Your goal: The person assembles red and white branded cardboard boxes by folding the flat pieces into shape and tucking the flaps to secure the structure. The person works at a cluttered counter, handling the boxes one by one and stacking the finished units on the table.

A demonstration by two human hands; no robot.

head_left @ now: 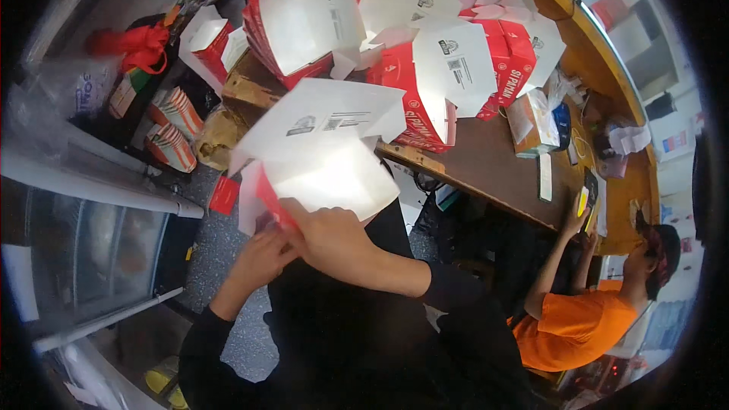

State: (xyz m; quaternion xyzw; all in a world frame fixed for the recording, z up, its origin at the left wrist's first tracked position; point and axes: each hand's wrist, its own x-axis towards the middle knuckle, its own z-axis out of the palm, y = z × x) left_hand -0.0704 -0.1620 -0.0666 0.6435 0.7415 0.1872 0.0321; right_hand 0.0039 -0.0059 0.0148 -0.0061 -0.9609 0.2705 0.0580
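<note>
A half-formed red and white cardboard food box (pixel 334 171) is in front of me, with its white inside facing up and its lid standing at the far side. At its near left corner a red flap is bent upward. My right hand (pixel 334 243) is closed on that flap, the thumb side against the red board. Just left of it, my left hand (pixel 264 258) also pinches the lower part of the flap. The fingertips of both hands are partly hidden behind each other and the board.
Beyond it, the wooden table (pixel 486 178) bears several open boxes (pixel 448 61) and stacked ones. A tissue box (pixel 533 123) stands to the right. A person in an orange shirt (pixel 577 326) sits at the right, holding a phone-like device. Striped bags (pixel 171 144) stand at the left.
</note>
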